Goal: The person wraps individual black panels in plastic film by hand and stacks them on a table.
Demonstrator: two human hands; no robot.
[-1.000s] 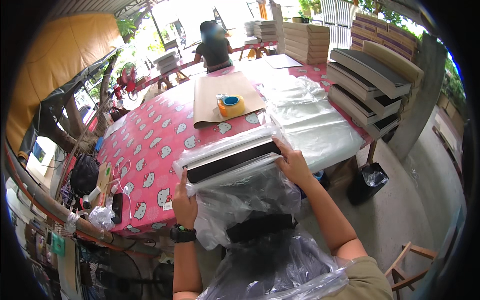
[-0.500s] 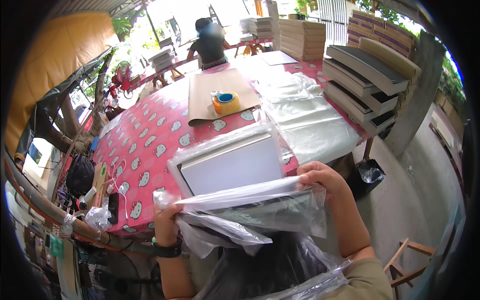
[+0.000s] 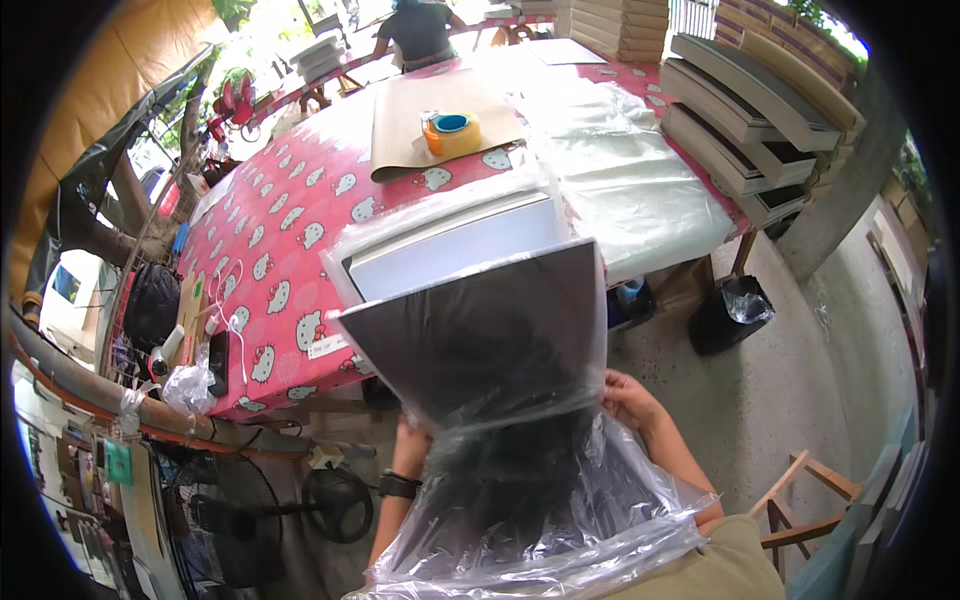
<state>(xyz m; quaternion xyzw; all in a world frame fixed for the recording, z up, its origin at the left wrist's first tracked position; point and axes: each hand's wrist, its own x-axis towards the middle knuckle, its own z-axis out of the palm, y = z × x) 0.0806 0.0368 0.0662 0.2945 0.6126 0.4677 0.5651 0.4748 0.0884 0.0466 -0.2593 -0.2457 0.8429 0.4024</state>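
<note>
A dark, flat, book-like board in a clear plastic bag leans over the near table edge, its lower part toward my lap. My right hand pinches the edge of the clear plastic bag at the board's lower right. On the lower left, my left hand grips the bag's other side, its fingertips partly hidden behind the film. More clear plastic lies bunched over my lap. Just behind the dark board, a thick white-faced book in clear plastic rests on the table.
An orange tape dispenser sits on brown paper atop the pink patterned tablecloth. Clear plastic sheets lie at right, beside stacked thick books. Below stands a black bin. A person is at the far table.
My hands have moved down and closer to me, drawing the plastic along the dark board. The board now stands out in front of the white-faced book, and my view has tilted lower.
</note>
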